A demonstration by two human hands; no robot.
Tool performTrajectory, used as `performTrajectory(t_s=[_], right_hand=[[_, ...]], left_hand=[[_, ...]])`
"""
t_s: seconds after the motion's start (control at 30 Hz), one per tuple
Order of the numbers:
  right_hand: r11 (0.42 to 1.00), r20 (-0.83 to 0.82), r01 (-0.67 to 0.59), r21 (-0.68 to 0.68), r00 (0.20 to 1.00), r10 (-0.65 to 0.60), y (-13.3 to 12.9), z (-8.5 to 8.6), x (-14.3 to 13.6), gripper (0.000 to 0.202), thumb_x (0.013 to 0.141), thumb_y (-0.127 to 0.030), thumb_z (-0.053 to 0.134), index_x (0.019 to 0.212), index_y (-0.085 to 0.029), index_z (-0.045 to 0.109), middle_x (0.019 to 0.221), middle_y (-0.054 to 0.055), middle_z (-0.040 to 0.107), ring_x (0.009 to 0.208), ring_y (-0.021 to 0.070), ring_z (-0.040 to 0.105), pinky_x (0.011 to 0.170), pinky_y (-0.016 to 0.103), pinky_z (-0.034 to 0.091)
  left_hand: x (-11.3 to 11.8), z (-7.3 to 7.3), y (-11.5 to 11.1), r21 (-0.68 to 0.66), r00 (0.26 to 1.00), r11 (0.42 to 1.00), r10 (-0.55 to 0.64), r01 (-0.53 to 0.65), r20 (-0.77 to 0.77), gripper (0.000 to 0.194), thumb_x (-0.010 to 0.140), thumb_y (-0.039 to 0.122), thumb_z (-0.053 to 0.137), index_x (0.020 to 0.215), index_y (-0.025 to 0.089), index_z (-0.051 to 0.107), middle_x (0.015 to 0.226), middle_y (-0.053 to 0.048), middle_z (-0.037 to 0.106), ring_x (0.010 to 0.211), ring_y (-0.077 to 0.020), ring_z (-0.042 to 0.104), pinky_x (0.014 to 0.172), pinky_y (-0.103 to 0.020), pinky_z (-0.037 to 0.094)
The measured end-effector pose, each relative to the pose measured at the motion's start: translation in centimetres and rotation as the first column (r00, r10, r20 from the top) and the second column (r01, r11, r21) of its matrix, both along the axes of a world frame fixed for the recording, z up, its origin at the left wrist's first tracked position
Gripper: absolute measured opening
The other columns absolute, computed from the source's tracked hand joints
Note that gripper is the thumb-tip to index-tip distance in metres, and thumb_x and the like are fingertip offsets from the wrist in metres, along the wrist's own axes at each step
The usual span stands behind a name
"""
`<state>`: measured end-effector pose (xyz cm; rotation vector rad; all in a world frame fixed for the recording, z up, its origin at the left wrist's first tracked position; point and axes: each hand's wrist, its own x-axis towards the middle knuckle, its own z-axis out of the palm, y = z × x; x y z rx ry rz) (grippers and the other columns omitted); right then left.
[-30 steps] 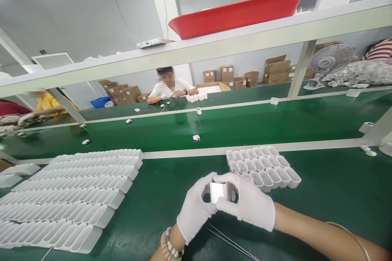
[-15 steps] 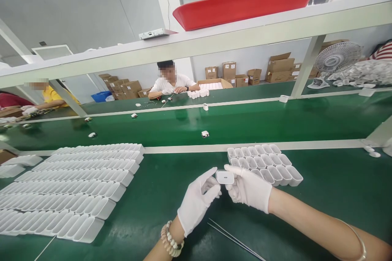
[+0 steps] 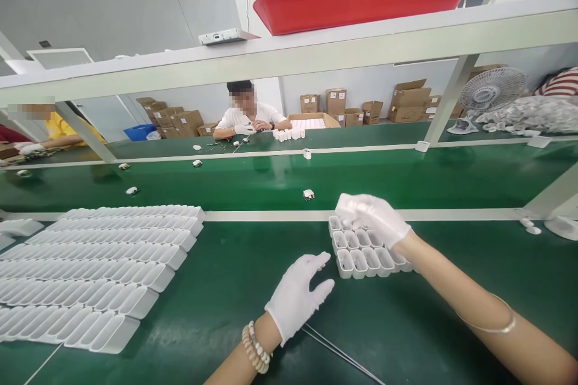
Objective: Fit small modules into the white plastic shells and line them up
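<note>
My left hand (image 3: 300, 292), in a white glove with a beaded bracelet at the wrist, hovers above the green work surface. Its thumb and fingers are apart, with nothing between them. Beyond it, my gloved right hand (image 3: 372, 216) reaches over the right-hand group of white charger housings (image 3: 371, 260), which stand in rows with their open ends up. Its fingers are curled together, and whatever they may hold is hidden. Under my left wrist lies a pair of thin metal tweezers (image 3: 336, 349). Past my right hand, a small circuit board (image 3: 308, 194) rests on the green belt.
Many rows of white housings (image 3: 103, 277) cover the left side. A pale rail (image 3: 266, 216) borders the belt (image 3: 244, 186), where more small boards lie. Overhead, a shelf (image 3: 343, 51) bears a red tray (image 3: 370, 0). A co-worker (image 3: 253, 114) sits opposite; a fan (image 3: 492, 89) stands right.
My hands have come apart. The white charger held between them no longer shows. My right hand has moved forward over the right-hand housings; my left has stayed low, its fingers now spread.
</note>
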<state>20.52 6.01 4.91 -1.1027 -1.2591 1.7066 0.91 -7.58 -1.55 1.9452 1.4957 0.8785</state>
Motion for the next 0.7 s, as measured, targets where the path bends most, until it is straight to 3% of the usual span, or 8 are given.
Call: performTrajectory(t_s=[0.1, 0.23, 0.37, 0.53, 0.6, 0.7], right_hand=[[0.971, 0.268, 0.178, 0.162, 0.939, -0.217, 4.8, -0.2, 1.1, 0.025, 0.090, -0.027, 0.061, 0.111, -0.015, 0.056, 0.090, 0.002, 0.064, 0.067, 0.0117, 0.061, 0.057, 0.025, 0.053], [0.931, 0.564, 0.213, 0.297, 0.747, -0.351, 9.2, -2.0, 1.8, 0.033, 0.092, -0.027, 0.060, 0.122, -0.016, 0.053, 0.108, 0.006, 0.062, 0.083, 0.0163, 0.063, 0.071, 0.034, 0.055], [0.942, 0.756, 0.107, 0.317, 0.572, -0.319, 10.8, -4.0, 2.6, 0.036, 0.092, -0.031, 0.060, 0.124, -0.017, 0.054, 0.116, 0.009, 0.060, 0.098, 0.0214, 0.062, 0.083, 0.041, 0.053], [0.947, 0.874, -0.034, 0.320, 0.396, -0.281, 11.5, -4.3, 2.6, 0.038, 0.091, -0.030, 0.060, 0.126, -0.019, 0.053, 0.128, 0.010, 0.055, 0.109, 0.0257, 0.057, 0.091, 0.049, 0.049], [0.925, 0.876, -0.119, 0.360, 0.383, -0.292, 11.9, -4.1, 1.7, 0.044, 0.090, -0.029, 0.061, 0.131, -0.020, 0.049, 0.137, 0.011, 0.048, 0.118, 0.0287, 0.052, 0.096, 0.053, 0.045], [0.888, 0.867, -0.270, 0.371, 0.444, -0.227, 12.7, -4.4, -0.5, 0.044, 0.091, -0.029, 0.061, 0.132, -0.021, 0.049, 0.138, 0.010, 0.048, 0.116, 0.0272, 0.054, 0.094, 0.050, 0.047]], left_hand=[[1.2, 0.0, 0.3, -0.034, 0.988, 0.999, -0.039, 0.034, -0.150, 0.047, 0.084, 0.026, 0.060, 0.131, 0.031, 0.054, 0.119, -0.007, 0.061, 0.107, -0.0264, 0.058, 0.095, -0.045, 0.048], [1.8, 0.0, 0.7, -0.015, 0.972, 0.999, -0.054, 0.052, -0.229, 0.047, 0.084, 0.018, 0.058, 0.129, 0.034, 0.055, 0.119, -0.005, 0.061, 0.108, -0.0262, 0.057, 0.096, -0.044, 0.048], [2.0, 0.0, 0.9, 0.018, 0.967, 0.997, -0.066, 0.072, -0.244, 0.045, 0.082, 0.012, 0.059, 0.122, 0.032, 0.059, 0.120, -0.004, 0.060, 0.110, -0.0255, 0.056, 0.098, -0.044, 0.047], [2.3, -0.1, 1.1, 0.048, 0.969, 0.995, -0.070, 0.084, -0.237, 0.038, 0.080, 0.012, 0.064, 0.113, 0.031, 0.062, 0.126, -0.003, 0.057, 0.115, -0.0266, 0.054, 0.099, -0.044, 0.046], [2.4, -0.3, 1.1, 0.052, 0.978, 0.995, -0.072, 0.083, -0.198, 0.033, 0.079, 0.011, 0.065, 0.107, 0.029, 0.063, 0.127, -0.003, 0.057, 0.116, -0.0262, 0.054, 0.100, -0.044, 0.045], [2.4, -0.8, 1.2, 0.065, 0.993, 0.996, -0.061, 0.068, -0.097, 0.028, 0.077, 0.010, 0.068, 0.100, 0.025, 0.062, 0.127, -0.003, 0.058, 0.115, -0.0250, 0.055, 0.101, -0.043, 0.044]])
